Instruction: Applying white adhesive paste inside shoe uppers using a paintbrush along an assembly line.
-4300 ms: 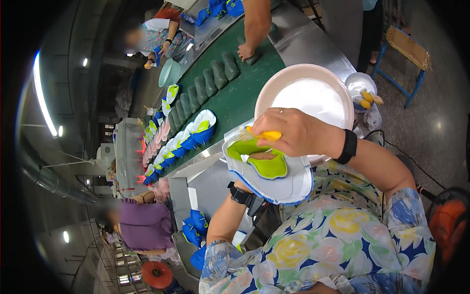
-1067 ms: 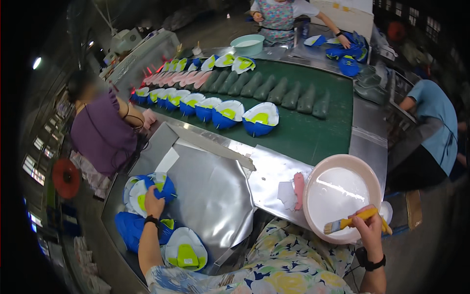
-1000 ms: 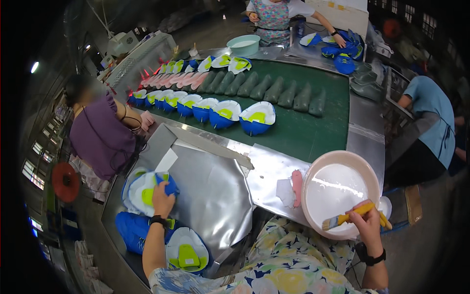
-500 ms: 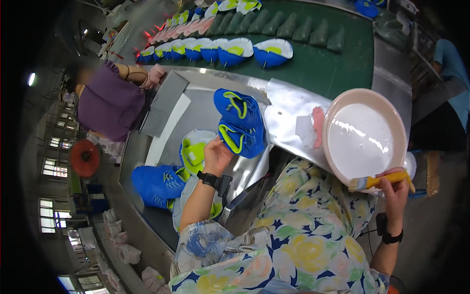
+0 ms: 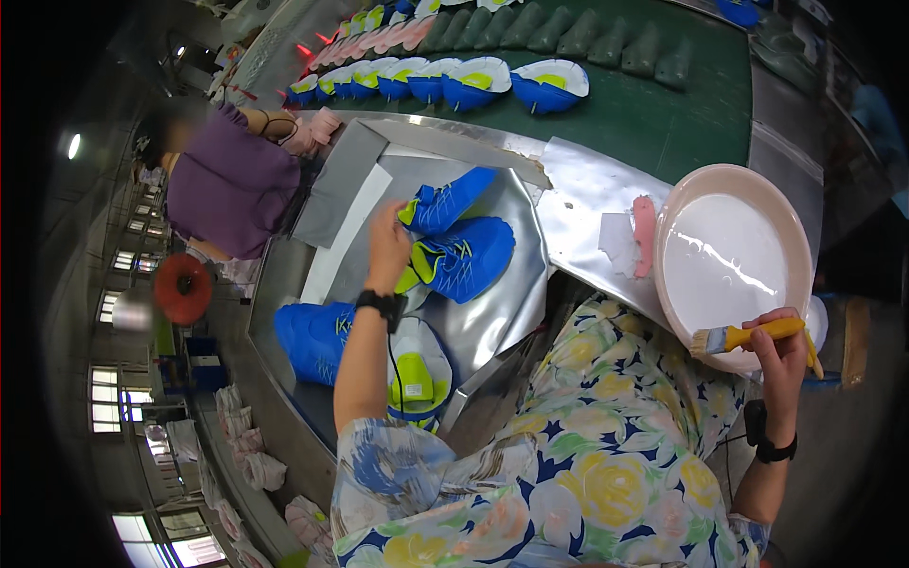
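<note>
My left hand is closed at the yellow-green heel of a blue shoe upper with pale lacing. Just below it, a second blue shoe upper rests on the metal tray, its toe pointing right. My right hand grips a yellow-handled paintbrush, bristles toward the left, at the near rim of a pale pink basin. White liquid fills much of the basin.
More blue uppers and a white-and-lime upper lie left of my forearm. Beyond, a green conveyor carries rows of blue uppers and dark lasts. A person in purple works at the left.
The blue uppers, earlier held close together, now lie apart on the tray with toes to the right. My left hand has moved up and left. The brush remains near the basin rim.
</note>
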A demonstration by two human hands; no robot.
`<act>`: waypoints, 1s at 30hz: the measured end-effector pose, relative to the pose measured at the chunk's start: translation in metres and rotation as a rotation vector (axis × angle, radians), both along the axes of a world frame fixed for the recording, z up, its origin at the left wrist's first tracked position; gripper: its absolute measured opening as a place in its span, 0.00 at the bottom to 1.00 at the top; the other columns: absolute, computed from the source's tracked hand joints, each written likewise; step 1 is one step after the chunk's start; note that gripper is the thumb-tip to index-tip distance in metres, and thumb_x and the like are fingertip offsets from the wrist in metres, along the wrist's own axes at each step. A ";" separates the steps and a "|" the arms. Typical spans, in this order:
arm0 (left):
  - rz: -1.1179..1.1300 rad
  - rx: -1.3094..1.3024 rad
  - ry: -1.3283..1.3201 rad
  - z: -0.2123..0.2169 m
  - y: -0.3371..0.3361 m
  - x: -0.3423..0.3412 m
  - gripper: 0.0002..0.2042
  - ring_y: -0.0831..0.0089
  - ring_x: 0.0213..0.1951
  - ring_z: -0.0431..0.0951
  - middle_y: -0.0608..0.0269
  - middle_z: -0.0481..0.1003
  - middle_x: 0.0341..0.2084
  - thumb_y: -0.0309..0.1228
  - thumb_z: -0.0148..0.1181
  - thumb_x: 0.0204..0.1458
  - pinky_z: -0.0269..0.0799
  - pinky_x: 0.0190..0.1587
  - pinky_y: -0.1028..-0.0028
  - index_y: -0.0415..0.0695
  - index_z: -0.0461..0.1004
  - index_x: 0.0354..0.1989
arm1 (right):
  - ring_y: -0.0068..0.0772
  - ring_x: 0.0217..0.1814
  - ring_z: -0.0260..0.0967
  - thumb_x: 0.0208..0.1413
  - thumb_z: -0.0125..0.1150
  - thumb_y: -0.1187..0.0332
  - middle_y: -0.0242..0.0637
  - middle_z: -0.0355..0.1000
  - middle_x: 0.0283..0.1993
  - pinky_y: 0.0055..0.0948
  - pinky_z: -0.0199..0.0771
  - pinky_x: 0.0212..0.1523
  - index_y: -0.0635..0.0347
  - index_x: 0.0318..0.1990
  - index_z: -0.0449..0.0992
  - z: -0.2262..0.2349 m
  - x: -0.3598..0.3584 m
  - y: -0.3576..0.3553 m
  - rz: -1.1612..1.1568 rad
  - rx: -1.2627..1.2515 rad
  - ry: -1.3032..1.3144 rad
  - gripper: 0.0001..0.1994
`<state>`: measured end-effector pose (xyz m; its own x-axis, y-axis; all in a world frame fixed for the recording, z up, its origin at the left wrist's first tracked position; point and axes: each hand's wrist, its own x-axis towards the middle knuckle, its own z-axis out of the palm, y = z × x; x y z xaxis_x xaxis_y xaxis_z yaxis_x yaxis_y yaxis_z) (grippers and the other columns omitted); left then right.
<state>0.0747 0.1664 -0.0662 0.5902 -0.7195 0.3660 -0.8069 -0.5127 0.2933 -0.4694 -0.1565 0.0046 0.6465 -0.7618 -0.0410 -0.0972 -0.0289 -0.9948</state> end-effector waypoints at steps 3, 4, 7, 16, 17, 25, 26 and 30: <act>0.048 0.133 -0.051 0.011 -0.027 0.041 0.29 0.48 0.62 0.65 0.50 0.67 0.61 0.19 0.59 0.44 0.64 0.61 0.56 0.48 0.70 0.59 | 0.23 0.41 0.73 0.62 0.61 0.69 0.35 0.73 0.41 0.22 0.75 0.43 0.62 0.45 0.69 0.003 -0.004 0.000 -0.045 0.006 -0.007 0.09; 0.036 0.131 -0.051 0.010 -0.032 0.043 0.29 0.48 0.62 0.65 0.50 0.67 0.61 0.19 0.59 0.44 0.64 0.61 0.56 0.48 0.70 0.59 | 0.23 0.41 0.73 0.62 0.61 0.69 0.35 0.73 0.41 0.22 0.75 0.43 0.62 0.45 0.69 0.003 -0.006 0.000 -0.057 0.004 -0.007 0.09; -0.337 0.509 -0.146 0.005 -0.071 0.040 0.31 0.52 0.63 0.65 0.53 0.68 0.60 0.19 0.62 0.39 0.64 0.63 0.61 0.56 0.73 0.57 | 0.23 0.42 0.73 0.62 0.61 0.70 0.35 0.74 0.41 0.22 0.75 0.43 0.62 0.46 0.69 0.000 -0.011 0.000 -0.120 0.005 0.010 0.10; -0.233 -0.186 1.112 0.038 -0.130 0.030 0.16 0.63 0.46 0.80 0.53 0.77 0.48 0.26 0.54 0.58 0.78 0.50 0.66 0.45 0.71 0.56 | 0.17 0.34 0.70 0.59 0.64 0.68 0.29 0.73 0.33 0.22 0.72 0.38 0.64 0.42 0.73 -0.017 0.043 -0.051 -0.173 -0.314 0.101 0.10; -0.306 -0.397 1.221 0.029 -0.114 0.057 0.18 0.65 0.48 0.79 0.54 0.76 0.50 0.36 0.47 0.66 0.78 0.51 0.65 0.43 0.65 0.61 | 0.23 0.34 0.74 0.58 0.65 0.66 0.35 0.76 0.32 0.24 0.73 0.38 0.64 0.42 0.73 -0.025 0.060 -0.052 -0.105 -0.294 0.017 0.11; -0.492 -0.350 1.471 0.083 -0.182 -0.061 0.34 0.62 0.56 0.75 0.55 0.71 0.59 0.53 0.54 0.60 0.77 0.55 0.59 0.43 0.59 0.68 | 0.54 0.38 0.75 0.55 0.63 0.70 0.51 0.75 0.33 0.43 0.74 0.41 0.63 0.40 0.71 -0.029 0.084 -0.041 0.329 -0.582 0.378 0.10; -0.491 -0.341 1.460 0.077 -0.184 -0.058 0.34 0.62 0.56 0.75 0.55 0.71 0.59 0.53 0.54 0.60 0.77 0.55 0.59 0.43 0.59 0.68 | 0.53 0.40 0.74 0.54 0.64 0.70 0.50 0.74 0.34 0.41 0.73 0.41 0.62 0.40 0.72 -0.035 0.077 -0.041 0.362 -0.703 0.433 0.09; -0.539 -0.352 2.054 0.072 -0.218 -0.092 0.32 0.63 0.57 0.75 0.56 0.71 0.59 0.51 0.55 0.60 0.75 0.57 0.61 0.43 0.61 0.68 | 0.51 0.38 0.75 0.54 0.63 0.72 0.50 0.75 0.32 0.41 0.74 0.39 0.64 0.39 0.71 -0.013 0.044 -0.066 0.103 -0.613 0.403 0.09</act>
